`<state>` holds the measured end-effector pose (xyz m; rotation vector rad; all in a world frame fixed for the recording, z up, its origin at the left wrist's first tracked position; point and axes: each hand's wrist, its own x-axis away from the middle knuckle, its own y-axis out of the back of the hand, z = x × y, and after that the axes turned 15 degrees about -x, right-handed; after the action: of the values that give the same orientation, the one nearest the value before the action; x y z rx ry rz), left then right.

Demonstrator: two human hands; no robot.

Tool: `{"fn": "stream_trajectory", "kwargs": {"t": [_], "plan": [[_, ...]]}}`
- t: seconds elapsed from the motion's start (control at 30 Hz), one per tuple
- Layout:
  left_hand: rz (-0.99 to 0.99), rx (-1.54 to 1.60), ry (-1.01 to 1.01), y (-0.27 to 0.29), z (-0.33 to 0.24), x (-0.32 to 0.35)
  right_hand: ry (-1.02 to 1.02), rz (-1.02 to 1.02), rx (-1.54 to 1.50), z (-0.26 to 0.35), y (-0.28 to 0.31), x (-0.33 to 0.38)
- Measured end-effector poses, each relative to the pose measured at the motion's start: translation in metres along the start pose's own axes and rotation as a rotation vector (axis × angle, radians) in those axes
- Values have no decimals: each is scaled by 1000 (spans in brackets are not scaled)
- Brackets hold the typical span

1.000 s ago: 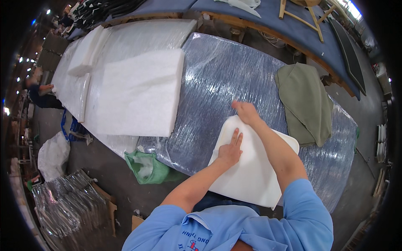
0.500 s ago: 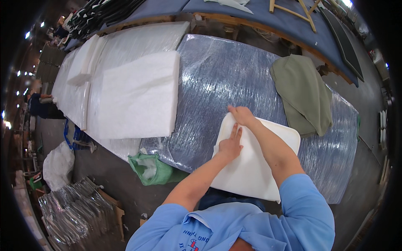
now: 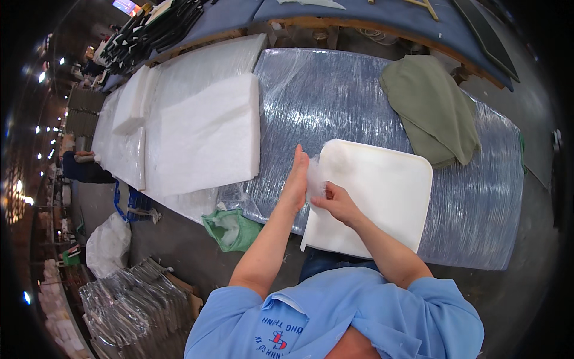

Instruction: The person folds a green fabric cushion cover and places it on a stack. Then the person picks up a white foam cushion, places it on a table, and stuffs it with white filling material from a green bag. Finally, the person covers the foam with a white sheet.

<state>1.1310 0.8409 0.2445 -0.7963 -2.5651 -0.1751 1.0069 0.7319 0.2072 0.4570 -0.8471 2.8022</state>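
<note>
A: Hands first. State?

B: Left hand (image 3: pixel 296 179): flat, fingers straight and together, palm turned right against a tuft of white fluff (image 3: pixel 316 177). Right hand (image 3: pixel 339 204): fingers and thumb drawn narrow, pinching the near right edge of that tuft.

A: Position of the tuft?

B: Between the hands, at the left edge of a white panel (image 3: pixel 382 200). Panel has rounded corners and a raised rim; lies at the near side of the table (image 3: pixel 335 90). Table is blue under shiny clear film.

A: Beyond the panel?

B: Far right, an olive cloth (image 3: pixel 427 113), folded, lying on the film. Left, a thick white sheet of batting (image 3: pixel 209 137) on a paler, film-covered stretch.

A: Floor and edges?

B: Near left, a green sack (image 3: pixel 245 233) with white filling, beside the table. Farther left, a white bag (image 3: pixel 107 246); nearer, a stack of film-wrapped pieces (image 3: pixel 134 305). Far left, a co-worker (image 3: pixel 86 167) in dark clothing.
</note>
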Motion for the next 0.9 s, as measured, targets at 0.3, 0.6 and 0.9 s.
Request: {"fn": "stream_trajectory", "kwargs": {"t": [0.3, 0.6, 0.9], "plan": [[43, -78, 222, -9, 50, 36, -116, -105, 173, 15, 25, 27], [-37, -136, 174, -27, 74, 55, 50, -231, 46, -8, 32, 21], [-148, 36, 195, -33, 68, 64, -135, -359, -497, -3, 17, 20]]}}
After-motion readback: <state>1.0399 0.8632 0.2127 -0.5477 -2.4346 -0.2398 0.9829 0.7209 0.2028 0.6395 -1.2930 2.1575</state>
